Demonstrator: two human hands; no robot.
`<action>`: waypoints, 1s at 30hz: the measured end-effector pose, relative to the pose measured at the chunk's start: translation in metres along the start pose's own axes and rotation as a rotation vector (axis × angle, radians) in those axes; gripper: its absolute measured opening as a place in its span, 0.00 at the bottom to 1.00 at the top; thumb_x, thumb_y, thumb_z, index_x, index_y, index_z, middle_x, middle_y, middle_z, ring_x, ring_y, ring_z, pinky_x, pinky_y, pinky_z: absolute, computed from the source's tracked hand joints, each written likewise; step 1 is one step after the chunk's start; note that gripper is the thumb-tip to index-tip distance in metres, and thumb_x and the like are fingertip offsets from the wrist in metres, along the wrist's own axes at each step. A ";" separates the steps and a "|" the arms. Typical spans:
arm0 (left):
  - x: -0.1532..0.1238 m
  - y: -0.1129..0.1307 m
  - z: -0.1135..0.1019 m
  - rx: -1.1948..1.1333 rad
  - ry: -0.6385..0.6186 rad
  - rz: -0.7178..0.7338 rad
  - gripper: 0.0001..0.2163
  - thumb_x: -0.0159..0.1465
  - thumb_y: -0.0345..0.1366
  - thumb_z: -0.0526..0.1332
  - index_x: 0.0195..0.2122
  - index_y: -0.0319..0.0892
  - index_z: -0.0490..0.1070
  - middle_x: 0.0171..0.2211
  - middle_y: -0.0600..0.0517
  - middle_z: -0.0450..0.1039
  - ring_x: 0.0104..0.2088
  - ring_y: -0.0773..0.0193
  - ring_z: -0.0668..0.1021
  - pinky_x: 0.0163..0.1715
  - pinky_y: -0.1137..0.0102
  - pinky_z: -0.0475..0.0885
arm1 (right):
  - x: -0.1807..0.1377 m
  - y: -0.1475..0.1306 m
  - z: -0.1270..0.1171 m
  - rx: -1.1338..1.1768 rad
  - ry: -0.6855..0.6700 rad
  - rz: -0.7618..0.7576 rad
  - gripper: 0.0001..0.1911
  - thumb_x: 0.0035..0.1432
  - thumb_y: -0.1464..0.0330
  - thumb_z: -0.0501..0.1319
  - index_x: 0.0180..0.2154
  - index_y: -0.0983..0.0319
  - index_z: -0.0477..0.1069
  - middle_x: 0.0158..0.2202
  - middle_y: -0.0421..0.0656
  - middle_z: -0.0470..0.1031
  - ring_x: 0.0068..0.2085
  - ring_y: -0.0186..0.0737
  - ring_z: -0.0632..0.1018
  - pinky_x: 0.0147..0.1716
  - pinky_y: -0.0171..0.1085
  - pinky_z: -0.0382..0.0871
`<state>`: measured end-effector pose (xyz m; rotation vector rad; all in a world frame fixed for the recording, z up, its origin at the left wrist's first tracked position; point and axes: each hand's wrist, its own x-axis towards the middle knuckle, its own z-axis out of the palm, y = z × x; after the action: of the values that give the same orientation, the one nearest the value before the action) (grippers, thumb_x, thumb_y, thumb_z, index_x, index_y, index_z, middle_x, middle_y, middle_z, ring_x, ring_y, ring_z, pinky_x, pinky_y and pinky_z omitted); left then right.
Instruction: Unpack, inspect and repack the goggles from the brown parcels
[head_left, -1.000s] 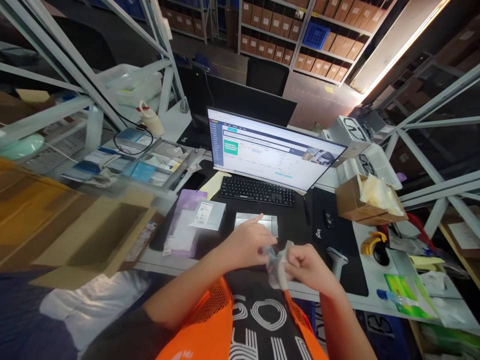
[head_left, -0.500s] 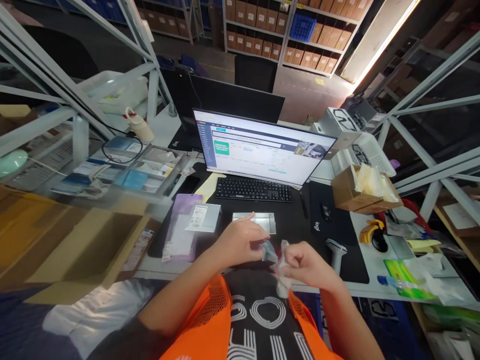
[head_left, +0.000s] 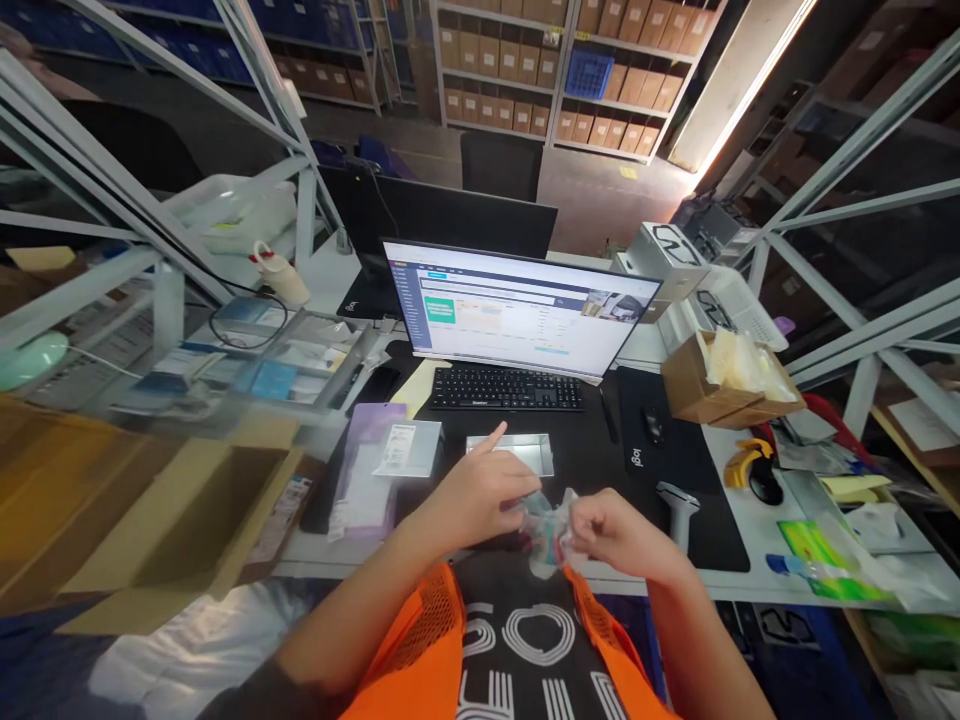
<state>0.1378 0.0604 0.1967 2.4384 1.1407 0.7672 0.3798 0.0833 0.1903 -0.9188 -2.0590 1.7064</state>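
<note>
Between my two hands, close to my chest, is a crumpled clear plastic bag (head_left: 546, 535) with something bluish and reddish inside that I cannot make out. My left hand (head_left: 487, 490) pinches its left side, with one finger pointing up and away. Closed on the bag's right side is my right hand (head_left: 609, 525). Just beyond my left hand lies a shallow silver metal tray (head_left: 532, 452), partly covered by that hand. A silver box with a white label (head_left: 412, 449) stands left of it, on a purple-edged plastic sleeve (head_left: 360, 480).
A keyboard (head_left: 506, 388) sits below the lit monitor (head_left: 517, 315). To the right are a mouse (head_left: 654, 426), a barcode scanner (head_left: 681, 510), a yellow tape dispenser (head_left: 750, 468) and a cardboard box with packing material (head_left: 697, 390). An open carton (head_left: 180, 520) stands at the left.
The plastic bag has spread wider between my hands, where it hung bunched under my right hand before. My left index finger points up more. The view has tilted slightly upward.
</note>
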 end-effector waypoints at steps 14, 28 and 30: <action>-0.025 0.026 0.032 -0.077 0.400 -0.323 0.21 0.58 0.22 0.57 0.51 0.44 0.69 0.46 0.46 0.74 0.49 0.55 0.76 0.50 0.56 0.76 | 0.010 0.004 0.017 -0.076 0.641 -0.048 0.20 0.51 0.67 0.60 0.19 0.58 0.48 0.16 0.34 0.53 0.20 0.31 0.57 0.20 0.32 0.51; -0.027 0.033 0.064 0.089 0.476 -0.265 0.09 0.68 0.35 0.59 0.49 0.41 0.67 0.46 0.44 0.74 0.47 0.53 0.77 0.48 0.57 0.76 | 0.009 -0.007 0.062 -0.239 0.725 -0.181 0.24 0.54 0.70 0.61 0.17 0.60 0.46 0.15 0.33 0.49 0.18 0.28 0.54 0.19 0.31 0.48; -0.028 0.034 0.060 0.065 0.488 -0.235 0.08 0.67 0.32 0.58 0.48 0.42 0.68 0.44 0.45 0.75 0.45 0.56 0.77 0.46 0.61 0.76 | 0.008 -0.010 0.057 -0.126 0.767 -0.093 0.24 0.51 0.70 0.62 0.18 0.59 0.46 0.15 0.33 0.48 0.19 0.28 0.53 0.19 0.32 0.47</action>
<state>0.1793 0.0133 0.1567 2.1659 1.6122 1.3058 0.3365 0.0450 0.1851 -1.2439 -1.6473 0.9512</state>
